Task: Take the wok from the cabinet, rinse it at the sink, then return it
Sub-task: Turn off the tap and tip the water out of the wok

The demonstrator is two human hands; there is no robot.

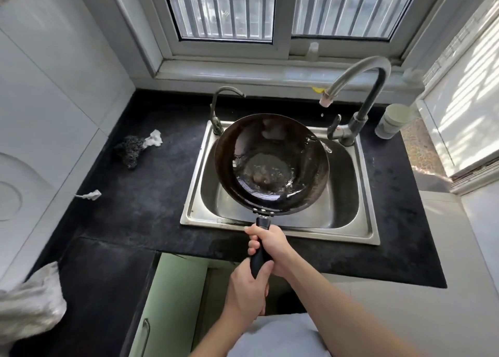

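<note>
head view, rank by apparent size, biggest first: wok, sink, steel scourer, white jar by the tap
1. sink
2. wok, which sits nearer the camera than the sink, so it looks a little bigger than it is
3. steel scourer and white jar look about alike, so they are not ranked

Head camera, looking steeply down, near sink [337, 235].

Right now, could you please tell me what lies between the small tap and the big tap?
The wok, held over the sink, has its far rim between the small tap and big tap, in the head view.
</note>
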